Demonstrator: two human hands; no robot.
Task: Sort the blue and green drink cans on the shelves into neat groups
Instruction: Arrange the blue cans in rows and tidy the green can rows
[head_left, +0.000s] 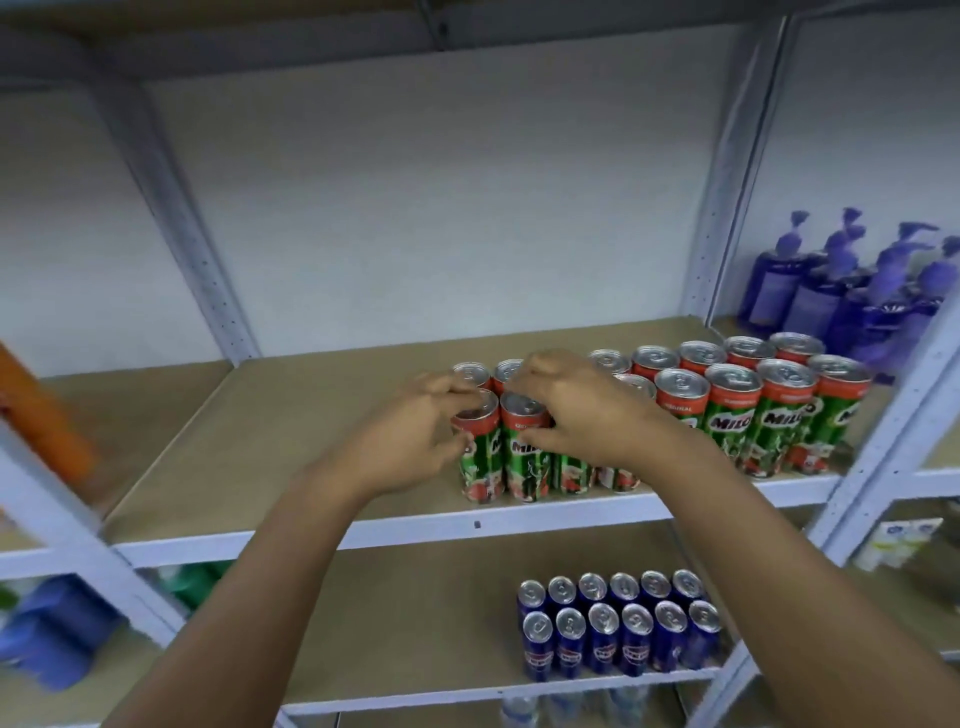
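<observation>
Hands are both on the front-left corner of the green cans (737, 410) on the upper shelf (291, 415) — left hand (415, 441) curled round the end can (480, 447), right hand (582, 410) pinching its neighbour (524, 447). Looks like row-squaring time; next, nudge these flush with the rest. Blue cans (618, 623) are already grouped on the shelf below.

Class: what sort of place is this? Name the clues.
Probably a shop or stockroom: metal shelving holds many identical green cans, blue cans in rows below, and matching purple pump bottles alongside.
</observation>
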